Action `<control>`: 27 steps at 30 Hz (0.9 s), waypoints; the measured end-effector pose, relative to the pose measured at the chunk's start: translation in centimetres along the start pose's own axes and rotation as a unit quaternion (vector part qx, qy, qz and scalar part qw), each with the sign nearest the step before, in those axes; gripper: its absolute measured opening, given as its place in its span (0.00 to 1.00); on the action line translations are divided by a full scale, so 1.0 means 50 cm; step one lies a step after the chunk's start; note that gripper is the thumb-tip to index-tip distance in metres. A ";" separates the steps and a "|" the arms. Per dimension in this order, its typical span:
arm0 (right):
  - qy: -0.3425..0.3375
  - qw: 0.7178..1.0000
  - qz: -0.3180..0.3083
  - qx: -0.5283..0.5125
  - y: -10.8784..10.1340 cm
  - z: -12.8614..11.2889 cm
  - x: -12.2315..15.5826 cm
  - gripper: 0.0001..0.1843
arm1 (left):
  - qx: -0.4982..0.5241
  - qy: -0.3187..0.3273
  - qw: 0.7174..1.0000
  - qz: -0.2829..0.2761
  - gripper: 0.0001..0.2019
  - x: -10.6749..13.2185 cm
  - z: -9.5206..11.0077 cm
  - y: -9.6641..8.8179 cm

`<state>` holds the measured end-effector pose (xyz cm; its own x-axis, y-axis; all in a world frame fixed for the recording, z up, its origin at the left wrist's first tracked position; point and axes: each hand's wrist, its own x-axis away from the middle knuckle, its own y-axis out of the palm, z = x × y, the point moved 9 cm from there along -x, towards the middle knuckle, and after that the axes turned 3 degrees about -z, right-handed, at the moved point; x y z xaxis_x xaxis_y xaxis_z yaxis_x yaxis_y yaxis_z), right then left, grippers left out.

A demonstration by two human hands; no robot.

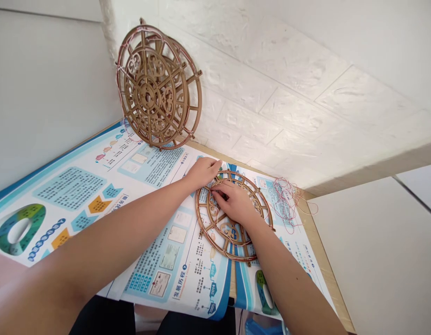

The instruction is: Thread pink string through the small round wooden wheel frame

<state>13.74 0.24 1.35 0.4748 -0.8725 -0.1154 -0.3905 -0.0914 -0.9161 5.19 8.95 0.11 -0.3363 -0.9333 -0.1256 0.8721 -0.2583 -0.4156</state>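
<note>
The right hand [234,202] lies spread on a laser-cut wooden wheel [205,228] flat on a printed poster [72,188]; the left hand [202,172] bunches at its far rim, any pinch hidden. Pressing could snap thin spokes; the red thread [285,200] by the desk [327,270] edge could snag, and the leaning second wheel [152,83] topple.

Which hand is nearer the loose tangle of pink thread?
Right hand: on the tan wooden openwork ring, left of the pink thread tangle. Left hand: farther off, at the ring's upper edge.
</note>
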 end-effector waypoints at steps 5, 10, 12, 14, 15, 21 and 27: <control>-0.019 1.000 -0.002 0.009 0.000 -0.005 0.001 0.10 | -0.001 0.008 1.000 0.000 0.23 0.000 0.002 0.001; -0.038 0.999 0.013 -0.019 -0.004 -0.006 0.003 0.13 | -0.001 0.015 1.000 -0.007 0.22 0.001 0.007 0.001; -0.042 0.999 0.016 -0.021 -0.005 -0.006 0.004 0.14 | -0.001 0.018 1.000 -0.008 0.22 0.001 0.009 0.001; -0.043 0.999 0.015 -0.019 -0.004 -0.005 0.004 0.14 | 0.001 0.017 1.000 -0.004 0.23 0.001 0.007 0.000; -0.043 0.999 0.015 -0.020 -0.004 -0.004 0.004 0.14 | 0.002 0.016 1.000 -0.003 0.23 0.000 0.005 0.000; -0.035 0.998 0.018 -0.039 -0.004 0.003 0.005 0.14 | 0.007 0.018 1.000 -0.005 0.22 -0.001 0.003 0.003; -0.035 0.997 0.025 -0.060 -0.005 0.007 0.006 0.14 | 0.004 0.018 1.000 -0.007 0.22 -0.001 0.003 0.003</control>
<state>14.27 0.19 1.41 0.5055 -0.8417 -0.1898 -0.5037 -0.1093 -0.8570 5.38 8.93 0.17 -0.3599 -0.9205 -0.1521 0.8706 -0.2728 -0.4095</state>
